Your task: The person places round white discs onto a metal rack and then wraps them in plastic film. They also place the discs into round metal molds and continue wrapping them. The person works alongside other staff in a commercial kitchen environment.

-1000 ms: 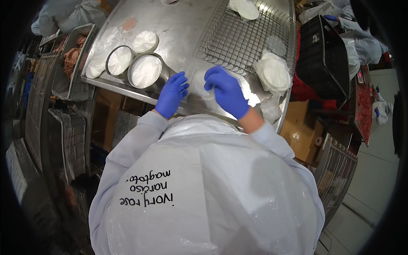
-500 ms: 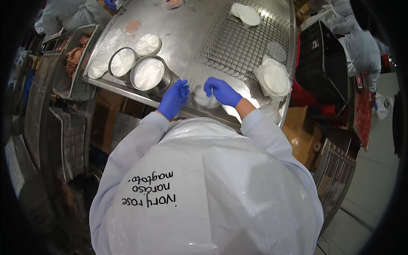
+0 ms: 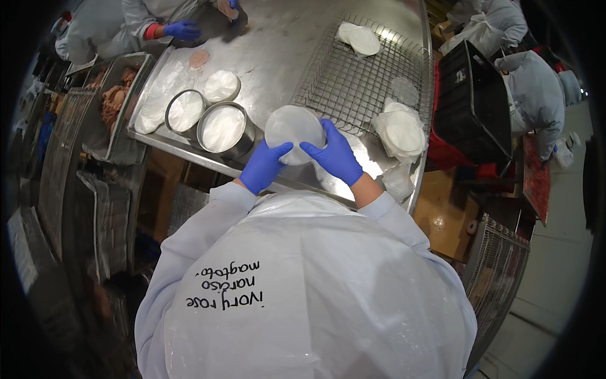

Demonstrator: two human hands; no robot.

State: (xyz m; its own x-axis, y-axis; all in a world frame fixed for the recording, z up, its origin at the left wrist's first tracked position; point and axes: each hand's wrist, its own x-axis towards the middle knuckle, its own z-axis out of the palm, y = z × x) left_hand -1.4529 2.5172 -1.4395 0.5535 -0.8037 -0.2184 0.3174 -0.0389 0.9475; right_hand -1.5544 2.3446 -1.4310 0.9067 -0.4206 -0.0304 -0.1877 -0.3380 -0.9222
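Note:
Between my two blue-gloved hands is a round translucent sheet, like a film or paper disc [image 3: 293, 123], spread flat above the table's near edge. My left hand [image 3: 261, 167] pinches its lower left edge, thumb on top. On the other side, my right hand [image 3: 336, 156] grips the right edge, its thumb also on top and fingers behind. Just left of the disc stands a deep round metal mould [image 3: 246, 143] with white sheeting inside. Beside it is a second metal ring [image 3: 169, 112], also around white material, and a white round bundle [image 3: 221, 84] sits behind them.
A wire rack [image 3: 325, 85] lies on the steel table [image 3: 268, 50], carrying white discs [image 3: 361, 39] and a stack of round sheets [image 3: 404, 134]. At far left, a co-worker's gloved hand [image 3: 183, 30] shows near a pinkish round patty [image 3: 199, 59]. A black crate [image 3: 473, 101] stands right.
The crumpled sheet at my right hand is now spread flat. My left hand has moved right and taken its other edge. A co-worker's hand has come further into view at upper left.

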